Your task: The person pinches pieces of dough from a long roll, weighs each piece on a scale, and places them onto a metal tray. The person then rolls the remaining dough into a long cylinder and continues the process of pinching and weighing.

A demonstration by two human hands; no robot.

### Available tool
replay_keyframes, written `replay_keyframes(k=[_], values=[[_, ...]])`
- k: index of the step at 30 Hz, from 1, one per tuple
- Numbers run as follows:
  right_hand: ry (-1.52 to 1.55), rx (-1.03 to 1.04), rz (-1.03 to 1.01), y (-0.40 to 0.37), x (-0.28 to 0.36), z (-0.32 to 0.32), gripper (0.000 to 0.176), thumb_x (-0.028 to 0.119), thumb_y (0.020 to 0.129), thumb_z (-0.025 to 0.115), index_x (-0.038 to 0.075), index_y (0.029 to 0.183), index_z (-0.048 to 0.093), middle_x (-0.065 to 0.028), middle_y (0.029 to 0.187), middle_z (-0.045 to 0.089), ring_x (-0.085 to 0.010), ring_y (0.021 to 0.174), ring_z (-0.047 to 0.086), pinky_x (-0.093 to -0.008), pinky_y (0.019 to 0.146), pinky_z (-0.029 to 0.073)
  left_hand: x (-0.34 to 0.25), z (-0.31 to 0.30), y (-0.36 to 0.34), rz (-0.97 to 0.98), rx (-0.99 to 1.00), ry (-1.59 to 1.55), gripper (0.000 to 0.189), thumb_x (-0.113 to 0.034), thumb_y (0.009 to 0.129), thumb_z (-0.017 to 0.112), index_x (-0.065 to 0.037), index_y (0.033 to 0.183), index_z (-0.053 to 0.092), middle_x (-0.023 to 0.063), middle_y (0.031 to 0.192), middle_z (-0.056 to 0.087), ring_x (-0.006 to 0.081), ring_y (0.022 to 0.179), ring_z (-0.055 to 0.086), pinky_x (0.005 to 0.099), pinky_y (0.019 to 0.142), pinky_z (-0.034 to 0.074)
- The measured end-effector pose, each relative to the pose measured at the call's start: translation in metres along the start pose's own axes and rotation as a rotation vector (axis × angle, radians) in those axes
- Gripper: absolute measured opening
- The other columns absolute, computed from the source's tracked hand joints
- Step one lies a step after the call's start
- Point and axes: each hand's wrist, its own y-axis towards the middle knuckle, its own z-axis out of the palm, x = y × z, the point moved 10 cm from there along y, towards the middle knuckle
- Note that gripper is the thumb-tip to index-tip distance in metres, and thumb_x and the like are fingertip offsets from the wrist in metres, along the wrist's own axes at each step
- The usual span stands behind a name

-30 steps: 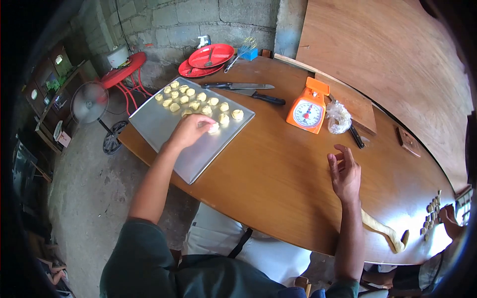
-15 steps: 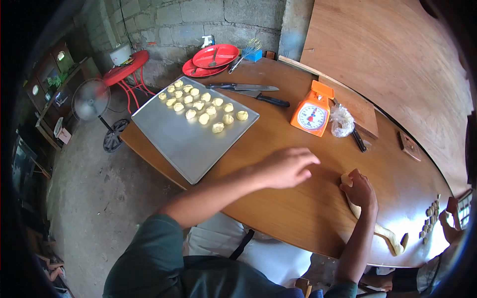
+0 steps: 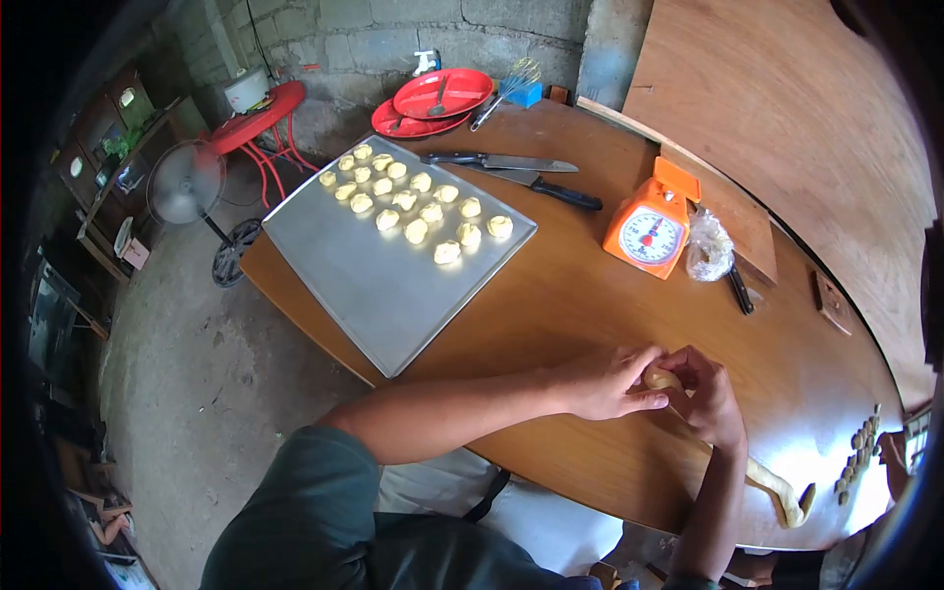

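Both hands come together over the front part of the wooden table. Between them shows the rounded pale end of a dough rope (image 3: pixel 662 378). My left hand (image 3: pixel 612 384) has its thumb and fingers closed on this end from the left. From the other side, my right hand (image 3: pixel 710 398) wraps its curled fingers round the same dough. The rest of the rope (image 3: pixel 777 482) passes beneath my right forearm and bends near the table's front edge. Farther left, a metal baking tray (image 3: pixel 379 305) carries several small yellowish dough balls (image 3: pixel 417 231) in rows.
An orange kitchen scale (image 3: pixel 650 231) stands behind my hands, beside a crumpled plastic bag (image 3: pixel 709 246) and a black-handled knife (image 3: pixel 741 290). Two knives (image 3: pixel 531 177) lie behind the tray, near red plates (image 3: pixel 442 95) and a whisk (image 3: pixel 516 79). Small dark pieces (image 3: pixel 857 454) and another person's hand (image 3: pixel 893 462) are at right.
My left hand has moved right and down from above the table to the dough, and its fingers have closed on the dough's end. My right hand stays on it. The view has shifted slightly.
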Motion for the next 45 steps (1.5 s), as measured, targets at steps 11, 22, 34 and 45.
replay_keyframes(k=[11, 22, 34, 45], values=[[-0.307, -0.194, -0.106, -0.002, 0.019, 0.000, 0.043, 0.014, 0.094, 0.083, 0.004, 0.129, 0.060, -0.0195, 0.107, 0.075, -0.0394, 0.096, 0.075, -0.0463, 0.084, 0.059, 0.015, -0.026, 0.011, -0.109, -0.084, 0.038, 0.031, -0.028, 0.106, 0.073, 0.001, 0.114, 0.073, 0.0170, 0.084, 0.077, 0.0213, 0.074, 0.076, 0.0385, 0.067, 0.058], [-0.648, -0.050, 0.074, 0.000, -0.028, -0.009, 0.053, 0.052, 0.104, 0.067, 0.004, 0.126, 0.069, -0.0282, 0.091, 0.073, -0.0475, 0.090, 0.072, -0.0568, 0.079, 0.057, 0.046, -0.070, 0.010, -0.337, -0.078, 0.066, 0.027, -0.022, 0.110, 0.066, 0.004, 0.107, 0.073, 0.0043, 0.086, 0.074, 0.0104, 0.081, 0.070, 0.0285, 0.076, 0.054], [-0.370, 0.162, 0.493, -0.042, -0.089, -0.078, 0.055, 0.055, 0.093, 0.081, 0.001, 0.103, 0.076, -0.0112, 0.074, 0.067, -0.0227, 0.073, 0.067, -0.0411, 0.068, 0.052, 0.067, -0.122, 0.005, -0.266, -0.224, 0.069, 0.033, -0.028, 0.112, 0.066, 0.003, 0.105, 0.073, 0.0018, 0.084, 0.070, 0.0077, 0.079, 0.062, 0.0269, 0.075, 0.049], [-0.631, -0.588, 0.468, -0.193, -0.125, -0.163, 0.028, 0.022, 0.084, 0.086, 0.003, 0.100, 0.075, -0.0184, 0.079, 0.071, -0.0306, 0.072, 0.069, -0.0449, 0.069, 0.054, 0.074, -0.114, 0.001, -0.317, -0.177, 0.228, 0.024, -0.022, 0.108, 0.066, 0.002, 0.105, 0.070, 0.0102, 0.081, 0.072, 0.0190, 0.075, 0.069, 0.0365, 0.075, 0.053]])
